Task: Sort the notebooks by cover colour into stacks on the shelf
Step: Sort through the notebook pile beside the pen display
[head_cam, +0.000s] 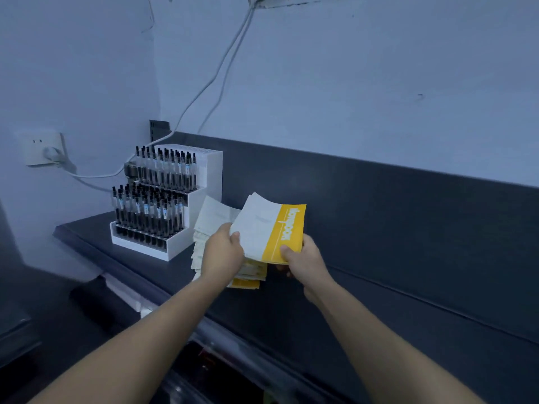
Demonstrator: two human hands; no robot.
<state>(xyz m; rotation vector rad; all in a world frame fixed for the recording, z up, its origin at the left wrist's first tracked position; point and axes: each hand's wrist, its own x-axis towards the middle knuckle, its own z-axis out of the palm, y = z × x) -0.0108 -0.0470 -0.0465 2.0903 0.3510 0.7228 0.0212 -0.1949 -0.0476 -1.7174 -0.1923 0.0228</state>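
Observation:
A notebook with a white cover and a yellow band [288, 231] is held tilted above the dark shelf [393, 258]. My right hand [303, 258] grips its lower right corner, thumb on the yellow band. My left hand [223, 249] holds its left edge, fingers curled on the white part. Under both hands lies a messy stack of notebooks [248, 272] with white and yellow edges. Another white notebook [214, 214] sticks up behind the left hand, leaning toward the pen stand.
A white tiered display stand full of black pens [157, 199] sits at the shelf's left end, close to the stack. A wall socket with a plug [43, 148] and white cables [210, 80] run along the wall. The shelf extends far to the right.

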